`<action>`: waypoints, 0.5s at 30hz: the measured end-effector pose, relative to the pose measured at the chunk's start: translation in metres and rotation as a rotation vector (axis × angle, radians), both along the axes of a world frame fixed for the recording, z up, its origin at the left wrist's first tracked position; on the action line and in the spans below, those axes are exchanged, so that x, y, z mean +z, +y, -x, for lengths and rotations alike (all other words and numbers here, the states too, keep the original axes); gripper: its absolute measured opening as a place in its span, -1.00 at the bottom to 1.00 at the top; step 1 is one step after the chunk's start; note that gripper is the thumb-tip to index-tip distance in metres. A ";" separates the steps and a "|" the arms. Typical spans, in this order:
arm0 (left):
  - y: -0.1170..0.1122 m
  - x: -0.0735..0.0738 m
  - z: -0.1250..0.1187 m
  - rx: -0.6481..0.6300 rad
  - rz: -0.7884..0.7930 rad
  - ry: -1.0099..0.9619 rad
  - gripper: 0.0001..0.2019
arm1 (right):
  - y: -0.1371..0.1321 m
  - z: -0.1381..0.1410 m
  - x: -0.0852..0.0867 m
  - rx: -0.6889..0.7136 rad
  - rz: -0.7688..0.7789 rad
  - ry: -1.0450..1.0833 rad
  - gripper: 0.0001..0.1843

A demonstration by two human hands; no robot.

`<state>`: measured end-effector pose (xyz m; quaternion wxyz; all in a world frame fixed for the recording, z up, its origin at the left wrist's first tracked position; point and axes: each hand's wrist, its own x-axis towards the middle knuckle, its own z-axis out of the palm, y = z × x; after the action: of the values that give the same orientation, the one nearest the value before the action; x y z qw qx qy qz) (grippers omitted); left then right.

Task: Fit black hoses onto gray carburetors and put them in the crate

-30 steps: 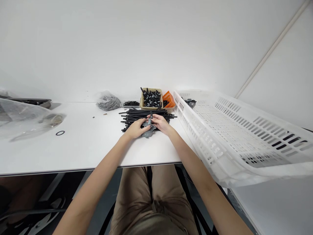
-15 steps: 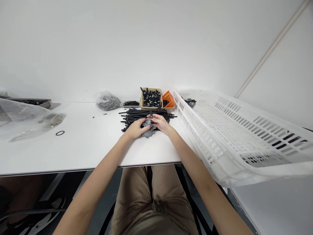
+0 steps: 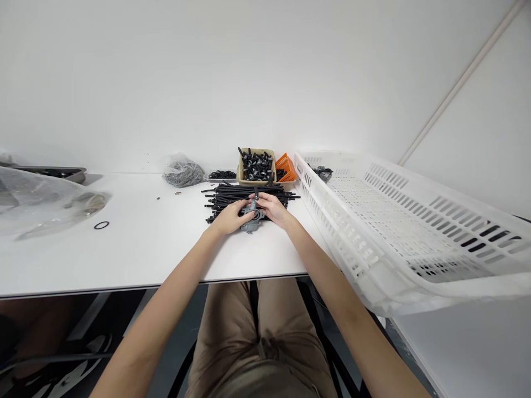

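Grip, two-handed: through the head view I had the left hand (image 3: 229, 219) closed on a gray metal part (image 3: 250, 226), its thumb laid across the near face. The right hand (image 3: 274, 210) was narrowed to a pinch about a short black fitting (image 3: 256, 194) at the part's far end; I could not tell exactly how the fitting met the metal, since the fingers covered the joint. The part was above the white table (image 3: 145, 254), at the near edge of a pile of black tubes (image 3: 232, 191) lying crosswise; whether it touched them I could not determine.

Behind the pile I saw a beige bin (image 3: 256, 183) filled with black pieces, with an orange basket (image 3: 289, 164) tilted just beside it on the right and a shallow tray (image 3: 222, 181) of thin black loops on the left. Next in that row was a clear bag (image 3: 183, 173) with gray contents. Farther left, well apart from the hands, were a black ring (image 3: 102, 225) lying flat, a large plastic bag (image 3: 39, 196) and, behind it, a metal tray (image 3: 78, 177). To the right of the tubes stood a white slotted crate (image 3: 344, 237), with a dark assembly (image 3: 323, 174) near its far left corner.
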<state>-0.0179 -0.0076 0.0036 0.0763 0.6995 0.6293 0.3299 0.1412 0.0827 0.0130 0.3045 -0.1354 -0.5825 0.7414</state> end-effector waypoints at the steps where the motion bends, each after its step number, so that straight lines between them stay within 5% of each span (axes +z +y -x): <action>1: 0.000 0.000 0.000 -0.001 0.000 0.001 -0.49 | 0.000 0.000 0.000 0.001 -0.001 0.004 -0.81; 15: 0.001 -0.001 0.001 0.001 0.007 0.009 -0.48 | -0.001 0.000 0.000 -0.004 -0.002 -0.003 -0.80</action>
<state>-0.0188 -0.0067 0.0027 0.0759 0.7005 0.6311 0.3245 0.1413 0.0821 0.0131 0.3051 -0.1373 -0.5833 0.7401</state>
